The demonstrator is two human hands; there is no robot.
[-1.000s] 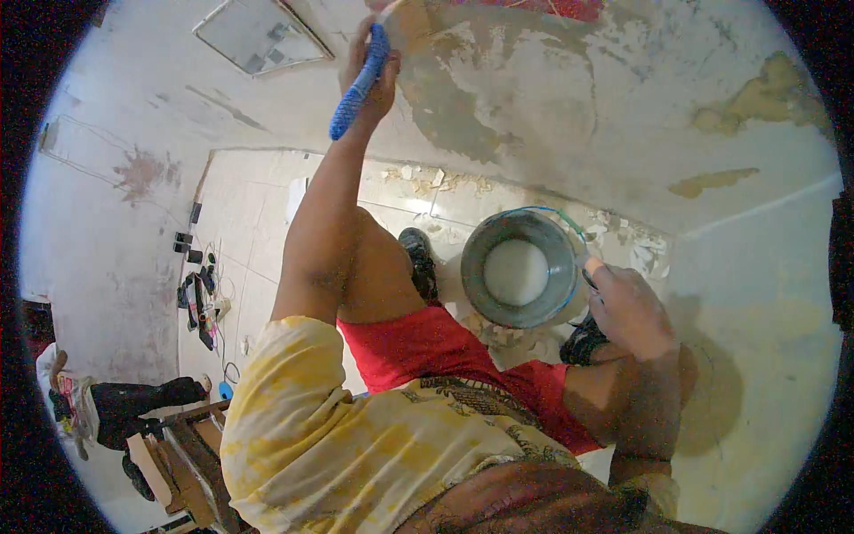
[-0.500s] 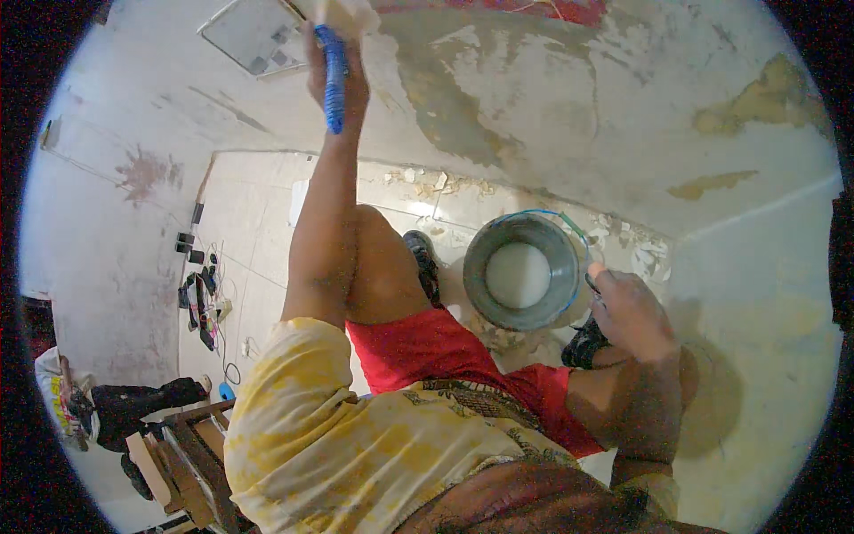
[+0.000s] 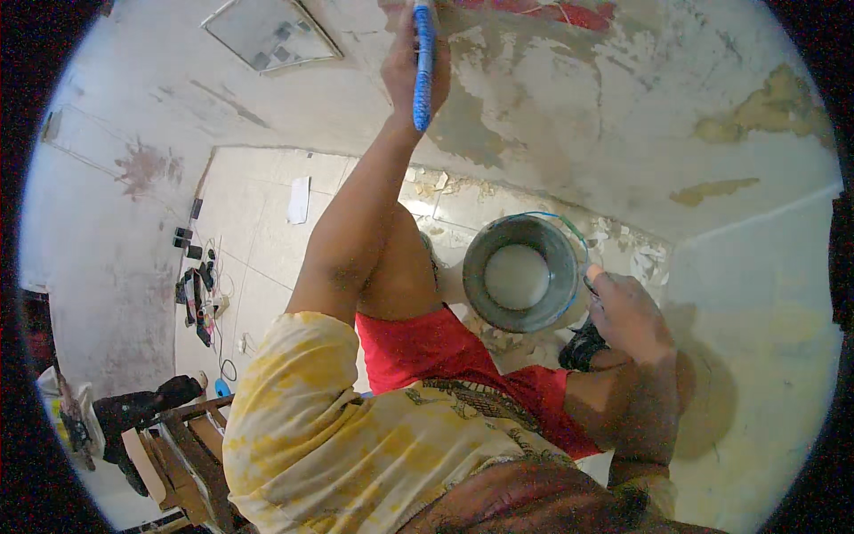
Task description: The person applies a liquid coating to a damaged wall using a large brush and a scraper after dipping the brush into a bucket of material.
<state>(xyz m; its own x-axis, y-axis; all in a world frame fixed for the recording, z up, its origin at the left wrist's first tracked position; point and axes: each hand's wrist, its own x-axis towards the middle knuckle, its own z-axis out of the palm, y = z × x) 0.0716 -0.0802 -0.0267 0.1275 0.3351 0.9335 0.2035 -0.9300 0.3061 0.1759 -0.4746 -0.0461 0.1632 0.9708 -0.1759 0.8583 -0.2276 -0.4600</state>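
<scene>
High up at the wall, my left hand [image 3: 400,76] is closed round a brush with a ribbed blue handle [image 3: 422,84]. The brush head is cut off by the upper edge. A dark grey bucket [image 3: 476,276] stands on the floor in front of me, with whitish liquid [image 3: 518,276] in it. My right hand [image 3: 630,311] is at the bucket's right rim, its fingers curled round the thin blue-green wire handle [image 3: 569,227]. Part of that grip is hidden by the hand itself.
Ahead is a wall [image 3: 551,116] with bare, peeling patches; flakes [image 3: 442,181] lie along its foot. A framed panel [image 3: 271,36] is on the wall at upper left. Cables and small black items [image 3: 200,298] lie on the left floor; wooden furniture [image 3: 191,454] stands lower left.
My left hand has swung to the right along the wall with the brush. My right hand and the bucket have stayed in nearly the same place.
</scene>
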